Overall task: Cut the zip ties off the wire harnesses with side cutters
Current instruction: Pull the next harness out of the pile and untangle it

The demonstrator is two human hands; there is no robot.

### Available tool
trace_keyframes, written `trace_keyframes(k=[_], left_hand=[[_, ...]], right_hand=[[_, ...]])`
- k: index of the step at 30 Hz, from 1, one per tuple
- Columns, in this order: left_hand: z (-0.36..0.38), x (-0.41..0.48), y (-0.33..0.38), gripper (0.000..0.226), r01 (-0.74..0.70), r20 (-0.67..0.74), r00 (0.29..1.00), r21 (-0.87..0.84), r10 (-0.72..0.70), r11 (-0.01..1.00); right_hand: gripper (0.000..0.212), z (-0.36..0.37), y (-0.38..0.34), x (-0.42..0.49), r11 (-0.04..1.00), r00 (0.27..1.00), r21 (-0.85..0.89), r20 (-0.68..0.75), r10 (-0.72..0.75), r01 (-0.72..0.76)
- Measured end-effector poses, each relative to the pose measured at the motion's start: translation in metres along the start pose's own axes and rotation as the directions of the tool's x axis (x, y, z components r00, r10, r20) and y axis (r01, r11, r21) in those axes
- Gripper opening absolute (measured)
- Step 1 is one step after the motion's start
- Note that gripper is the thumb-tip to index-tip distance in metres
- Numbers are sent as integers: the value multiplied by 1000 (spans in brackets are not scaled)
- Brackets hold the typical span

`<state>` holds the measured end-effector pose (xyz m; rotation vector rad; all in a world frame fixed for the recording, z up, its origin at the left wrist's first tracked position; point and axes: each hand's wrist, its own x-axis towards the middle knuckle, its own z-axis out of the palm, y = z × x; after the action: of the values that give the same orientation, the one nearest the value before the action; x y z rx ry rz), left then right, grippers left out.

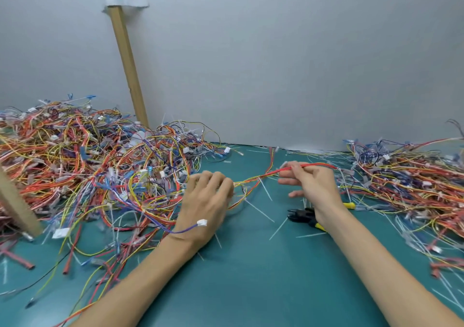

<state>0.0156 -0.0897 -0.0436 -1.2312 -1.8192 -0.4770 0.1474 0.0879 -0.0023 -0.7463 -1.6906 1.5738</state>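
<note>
left hand (208, 201) and right hand (313, 186) are pinching one harness (253, 178) beyond the side cutters (305, 216); cut zip ties (261, 211) are lying around them, a pile (75, 156) left of them seemingly waiting.

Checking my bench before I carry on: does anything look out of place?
A purple wire with a white connector lies draped over the back of the left hand, trailing from the pile. The side cutters lie unheld on the mat beneath the right wrist.
</note>
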Motion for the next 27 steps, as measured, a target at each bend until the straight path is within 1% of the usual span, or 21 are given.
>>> trace_keyframes(k=[4,6,9,10,12,14,16,17,19,20,21,22,23,24,25,27], left_hand=[[-1,4,-12,22,177,43,983,-13,-176,984],[-1,3,-16,18,211,29,977,-64,-209,975],[-2,0,-14,7,251,39,968,-216,-249,943],[-3,0,-12,6,278,44,960,-287,-277,917],[-8,2,-8,5,361,69,926,-451,-371,816],[-13,4,-5,7,423,82,886,-543,-456,725],[-15,5,-7,10,455,100,870,-543,-483,706],[-15,5,-9,12,483,145,863,-519,-484,705],[-16,5,-14,13,549,284,836,-437,-470,712],[-18,4,-15,12,557,336,827,-376,-452,740],[-20,3,-15,12,513,339,843,-277,-417,812],[-21,2,-12,13,421,317,877,-149,-360,895],[-23,2,-6,16,316,298,908,-28,-294,948],[-27,4,1,20,230,304,924,48,-234,972],[-29,6,9,24,164,310,934,77,-180,983],[-32,7,23,31,81,326,940,76,-102,994]], right_hand=[[20,-8,1,5,997,997,-64,-59,-43,40],[20,-13,3,7,995,995,-83,-85,-54,47],[20,-18,10,11,993,990,-105,-124,-69,56],[19,-18,13,12,989,987,-135,-136,-82,63],[20,-18,18,11,965,977,-240,-158,-143,103],[25,-18,23,10,911,960,-380,-156,-234,160],[27,-18,25,9,878,949,-443,-158,-273,179],[24,-18,25,10,887,951,-428,-163,-263,172],[20,-19,21,12,945,970,-290,-139,-201,154],[19,-19,17,12,963,979,-219,-96,-179,155],[18,-19,13,11,970,983,-177,-44,-178,168],[16,-17,9,9,969,981,-153,3,-195,193],[14,-15,5,6,965,974,-131,40,-223,226],[14,-14,2,4,961,966,-107,68,-250,256],[14,-12,0,3,957,959,-88,94,-268,276],[12,-11,-2,1,955,950,-82,151,-272,286]])
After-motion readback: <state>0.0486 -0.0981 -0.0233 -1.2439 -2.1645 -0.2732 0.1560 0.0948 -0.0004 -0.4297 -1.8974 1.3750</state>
